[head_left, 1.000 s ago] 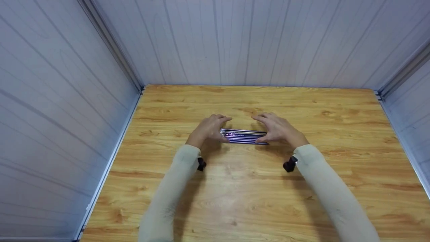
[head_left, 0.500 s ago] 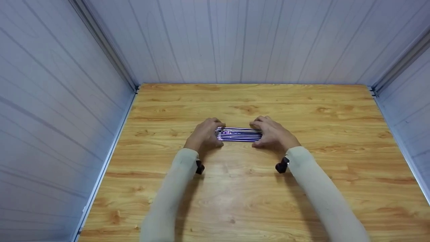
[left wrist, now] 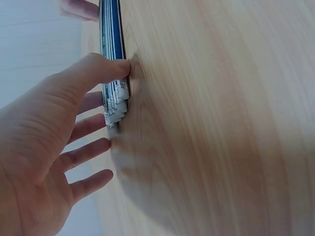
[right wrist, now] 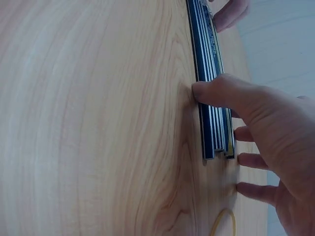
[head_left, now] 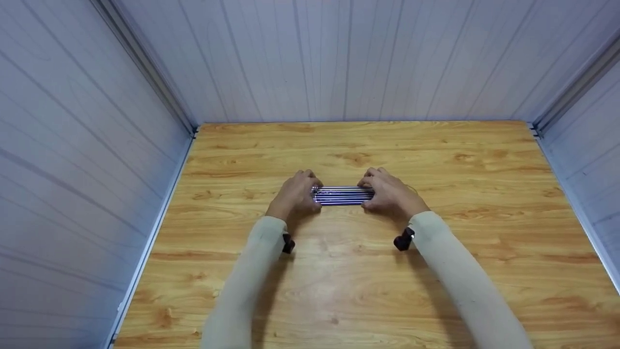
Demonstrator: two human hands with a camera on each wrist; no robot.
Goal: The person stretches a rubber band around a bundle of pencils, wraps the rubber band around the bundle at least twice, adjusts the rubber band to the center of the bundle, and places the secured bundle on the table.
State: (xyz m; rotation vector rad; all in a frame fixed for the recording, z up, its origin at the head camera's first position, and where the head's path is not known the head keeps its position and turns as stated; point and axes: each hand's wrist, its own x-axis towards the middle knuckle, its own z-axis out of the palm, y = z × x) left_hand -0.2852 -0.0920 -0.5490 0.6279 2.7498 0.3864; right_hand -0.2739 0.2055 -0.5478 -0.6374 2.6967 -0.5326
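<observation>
A row of dark blue pencils [head_left: 343, 196] lies crosswise on the wooden table, side by side in a tight bundle. My left hand [head_left: 292, 195] grips their left ends, thumb on the near side and fingers on the far side. White erasers [left wrist: 118, 109] with silvery ferrules show at that end in the left wrist view, slightly uneven. At the other end my right hand [head_left: 390, 195] holds the bundle between thumb and fingers. In the right wrist view, the flat pencil ends [right wrist: 209, 156] stick out past the thumb.
A thin yellowish loop, like a rubber band [right wrist: 224, 210], lies on the table near my right hand. Pale panel walls [head_left: 319, 58] enclose the wooden tabletop [head_left: 334, 286] at the back and both sides.
Both hands have come down and their fingers have closed around the bundle's ends. The pencils, slightly slanted a second ago, now lie straighter and closer together. The head view has shifted slightly.
</observation>
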